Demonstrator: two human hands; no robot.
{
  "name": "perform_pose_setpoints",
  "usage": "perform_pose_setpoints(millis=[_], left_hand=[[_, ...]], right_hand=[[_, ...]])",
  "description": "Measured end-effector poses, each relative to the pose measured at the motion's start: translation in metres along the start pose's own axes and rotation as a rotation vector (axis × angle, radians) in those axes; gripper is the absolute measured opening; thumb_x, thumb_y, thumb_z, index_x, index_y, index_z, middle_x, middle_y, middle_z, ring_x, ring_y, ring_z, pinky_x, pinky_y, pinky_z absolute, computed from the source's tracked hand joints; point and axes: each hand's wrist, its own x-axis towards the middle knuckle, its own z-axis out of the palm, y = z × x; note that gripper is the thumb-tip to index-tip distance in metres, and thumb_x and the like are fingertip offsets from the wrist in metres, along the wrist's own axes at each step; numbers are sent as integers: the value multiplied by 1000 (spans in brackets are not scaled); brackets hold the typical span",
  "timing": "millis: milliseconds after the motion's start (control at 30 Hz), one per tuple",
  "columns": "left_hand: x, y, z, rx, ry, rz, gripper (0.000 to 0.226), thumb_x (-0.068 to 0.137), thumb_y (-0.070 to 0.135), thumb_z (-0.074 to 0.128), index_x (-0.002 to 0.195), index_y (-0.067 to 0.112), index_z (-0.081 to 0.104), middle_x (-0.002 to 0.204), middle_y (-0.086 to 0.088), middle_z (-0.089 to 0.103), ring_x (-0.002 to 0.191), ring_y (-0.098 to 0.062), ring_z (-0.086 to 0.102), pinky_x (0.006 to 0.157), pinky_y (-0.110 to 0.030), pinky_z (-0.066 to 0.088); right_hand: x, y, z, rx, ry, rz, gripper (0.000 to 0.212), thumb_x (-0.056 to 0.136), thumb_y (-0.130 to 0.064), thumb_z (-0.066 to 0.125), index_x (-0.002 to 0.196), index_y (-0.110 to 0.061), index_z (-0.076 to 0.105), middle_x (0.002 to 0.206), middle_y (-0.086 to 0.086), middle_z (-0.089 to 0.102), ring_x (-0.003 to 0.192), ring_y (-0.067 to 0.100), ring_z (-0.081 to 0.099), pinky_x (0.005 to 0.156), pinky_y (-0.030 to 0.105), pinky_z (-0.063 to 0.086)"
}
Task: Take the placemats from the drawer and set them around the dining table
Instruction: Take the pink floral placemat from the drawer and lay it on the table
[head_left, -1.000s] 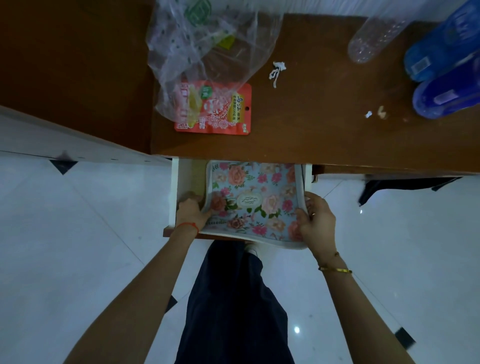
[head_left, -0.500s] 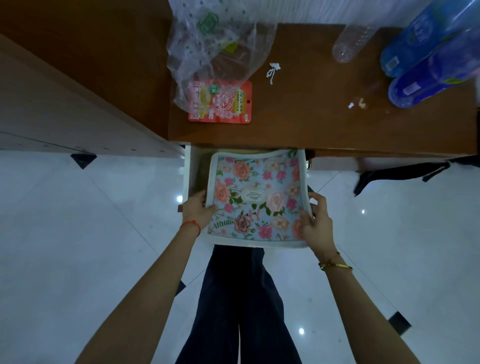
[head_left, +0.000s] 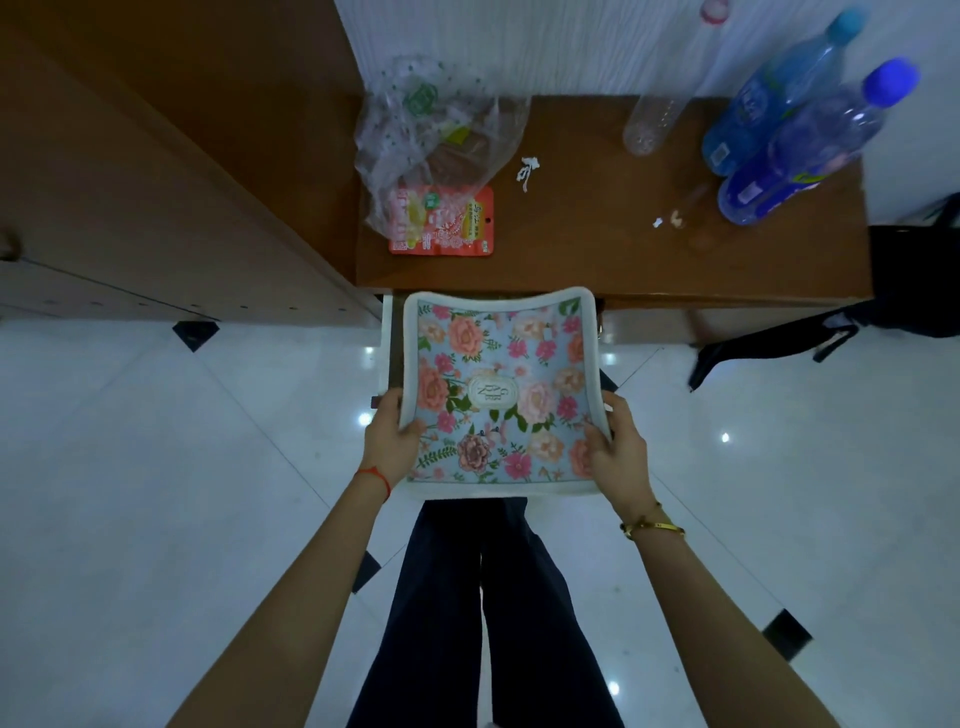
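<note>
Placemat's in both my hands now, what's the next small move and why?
Probably lift the floral placemat clear and turn away toward the dining table: the left hand and right hand grip its side edges, and it already sits above the open drawer.

A glossy white tiled floor (head_left: 156, 467) (with small dark diamond insets) reflected ceiling lights; a brown wooden sideboard (head_left: 597, 244) stood against a white wall (head_left: 545, 47).
</note>
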Motion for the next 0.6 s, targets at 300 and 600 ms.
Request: perform_pose_setpoints(millis=[300, 600], left_hand=[[-100, 77, -53, -63, 34, 184, 34, 91, -1, 54, 122, 12, 50, 107, -4, 62, 95, -21, 61, 85, -31, 52], [-157, 146, -91, -70, -77, 380, 37, 91, 0, 56, 124, 16, 50, 113, -3, 62, 102, -20, 61, 89, -34, 52]], right_hand=[[-91, -91, -60, 117, 84, -47, 35, 95, -5, 53, 123, -25, 48, 106, -4, 65, 97, 3, 63, 73, 11, 53], [-164, -146, -95, 174, 259, -79, 27, 93, -7, 60, 117, -17, 56, 102, -9, 65, 88, -10, 63, 71, 9, 51]])
